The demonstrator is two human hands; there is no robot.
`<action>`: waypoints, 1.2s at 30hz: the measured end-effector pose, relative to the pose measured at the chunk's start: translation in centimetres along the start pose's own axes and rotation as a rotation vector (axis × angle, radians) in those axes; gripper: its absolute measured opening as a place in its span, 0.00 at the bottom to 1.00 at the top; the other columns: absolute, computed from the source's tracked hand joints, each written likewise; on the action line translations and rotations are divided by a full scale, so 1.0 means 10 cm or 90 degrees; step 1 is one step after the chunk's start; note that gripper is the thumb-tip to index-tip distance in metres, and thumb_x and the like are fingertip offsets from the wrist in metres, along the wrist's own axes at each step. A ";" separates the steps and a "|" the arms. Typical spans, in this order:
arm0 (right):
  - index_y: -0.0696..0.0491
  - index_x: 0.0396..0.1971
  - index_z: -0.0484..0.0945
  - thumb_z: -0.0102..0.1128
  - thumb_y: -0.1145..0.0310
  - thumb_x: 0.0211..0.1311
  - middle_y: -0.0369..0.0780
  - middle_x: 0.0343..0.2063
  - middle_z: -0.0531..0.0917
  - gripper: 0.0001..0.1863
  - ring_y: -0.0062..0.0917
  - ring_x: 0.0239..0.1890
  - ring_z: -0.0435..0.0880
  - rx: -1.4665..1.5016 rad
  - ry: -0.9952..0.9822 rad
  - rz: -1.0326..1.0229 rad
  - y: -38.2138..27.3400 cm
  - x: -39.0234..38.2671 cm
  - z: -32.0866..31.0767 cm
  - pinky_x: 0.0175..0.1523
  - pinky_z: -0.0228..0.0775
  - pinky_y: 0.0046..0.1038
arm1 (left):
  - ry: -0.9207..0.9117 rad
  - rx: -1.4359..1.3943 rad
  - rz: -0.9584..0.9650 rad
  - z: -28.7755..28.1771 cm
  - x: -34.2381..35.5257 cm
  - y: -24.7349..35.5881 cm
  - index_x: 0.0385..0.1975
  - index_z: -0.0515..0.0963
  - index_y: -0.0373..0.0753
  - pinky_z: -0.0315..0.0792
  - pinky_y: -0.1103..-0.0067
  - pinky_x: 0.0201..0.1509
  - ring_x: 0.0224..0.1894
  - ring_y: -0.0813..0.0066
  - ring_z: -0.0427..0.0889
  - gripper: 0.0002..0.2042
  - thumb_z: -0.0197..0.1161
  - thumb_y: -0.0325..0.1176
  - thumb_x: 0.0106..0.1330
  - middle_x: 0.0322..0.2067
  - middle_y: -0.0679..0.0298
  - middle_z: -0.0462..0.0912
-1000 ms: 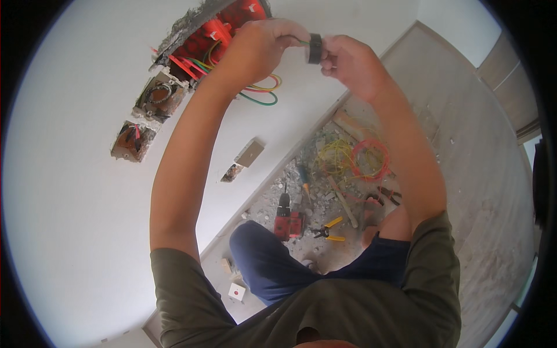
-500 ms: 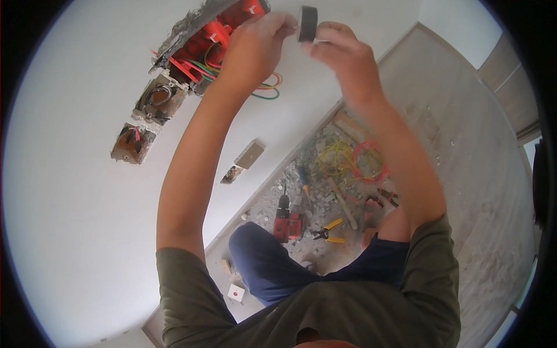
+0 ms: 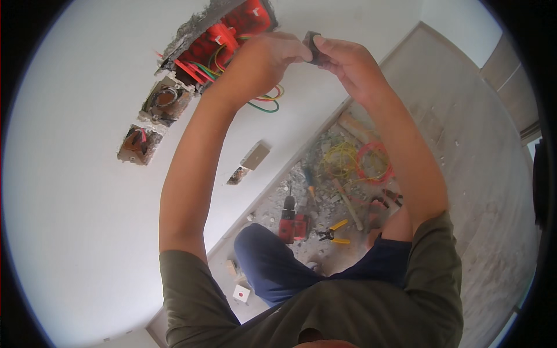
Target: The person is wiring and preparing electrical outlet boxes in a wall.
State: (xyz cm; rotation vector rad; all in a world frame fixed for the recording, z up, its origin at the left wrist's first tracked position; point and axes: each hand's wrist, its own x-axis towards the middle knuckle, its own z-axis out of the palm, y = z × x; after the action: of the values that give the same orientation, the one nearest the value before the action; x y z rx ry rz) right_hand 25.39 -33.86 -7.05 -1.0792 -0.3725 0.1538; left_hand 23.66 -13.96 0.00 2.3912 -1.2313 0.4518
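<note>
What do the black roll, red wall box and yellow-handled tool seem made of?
Black roll: perhaps vinyl tape, dark and matte, partly hidden.
Red wall box: probably plastic, smooth-looking, vivid red.
Yellow-handled tool: head likely dark metal, bright yellow grips plastic or rubber.

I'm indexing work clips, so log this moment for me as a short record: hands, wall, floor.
Right hand: holds black tape roll
Left hand: curled, right by the roll; whether it grips anything is unclear
Wall: red box in a rough opening, coloured wires hanging out
Floor: red-and-black drill, yellow-handled hand tool, yellow wire coil, red wire coil, rubble
</note>
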 end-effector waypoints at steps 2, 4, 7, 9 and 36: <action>0.58 0.39 0.84 0.68 0.58 0.60 0.36 0.32 0.83 0.17 0.19 0.37 0.78 0.006 0.030 -0.024 0.00 -0.01 0.02 0.50 0.68 0.25 | -0.015 0.046 0.022 0.00 -0.01 0.00 0.37 0.81 0.35 0.78 0.78 0.42 0.37 0.70 0.85 0.11 0.56 0.13 0.61 0.33 0.60 0.84; 0.58 0.39 0.85 0.69 0.59 0.60 0.36 0.31 0.83 0.17 0.19 0.37 0.78 0.011 0.057 -0.048 -0.05 -0.05 0.11 0.52 0.68 0.26 | 0.050 0.025 -0.009 0.04 -0.03 -0.03 0.35 0.80 0.38 0.75 0.68 0.39 0.35 0.57 0.83 0.06 0.62 0.24 0.59 0.30 0.57 0.83; 0.57 0.40 0.84 0.70 0.63 0.58 0.37 0.33 0.83 0.15 0.23 0.41 0.78 -0.032 0.131 -0.082 -0.10 -0.14 0.25 0.54 0.68 0.28 | 0.139 -0.003 -0.146 0.05 0.01 0.02 0.38 0.80 0.37 0.77 0.75 0.38 0.32 0.66 0.84 0.09 0.62 0.19 0.60 0.29 0.59 0.84; 0.54 0.39 0.84 0.70 0.68 0.53 0.38 0.40 0.79 0.13 0.28 0.46 0.76 -0.460 0.108 -0.473 -0.04 -0.17 0.26 0.55 0.67 0.30 | 0.182 0.067 -0.119 0.05 0.08 0.07 0.38 0.78 0.37 0.77 0.70 0.37 0.32 0.60 0.84 0.08 0.62 0.22 0.59 0.29 0.57 0.84; 0.52 0.28 0.79 0.72 0.65 0.50 0.38 0.37 0.76 0.10 0.30 0.32 0.78 -0.692 0.145 -0.747 0.03 -0.31 0.20 0.35 0.72 0.28 | 0.091 -0.178 -0.153 -0.14 0.11 0.04 0.49 0.80 0.41 0.75 0.81 0.47 0.41 0.82 0.80 0.13 0.55 0.20 0.68 0.38 0.67 0.85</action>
State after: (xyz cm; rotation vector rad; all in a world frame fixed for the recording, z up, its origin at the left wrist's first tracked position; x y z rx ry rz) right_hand 21.84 -33.01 -7.15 -1.7187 -0.8638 -1.3424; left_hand 23.82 -14.17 1.82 2.1903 -0.8676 0.3429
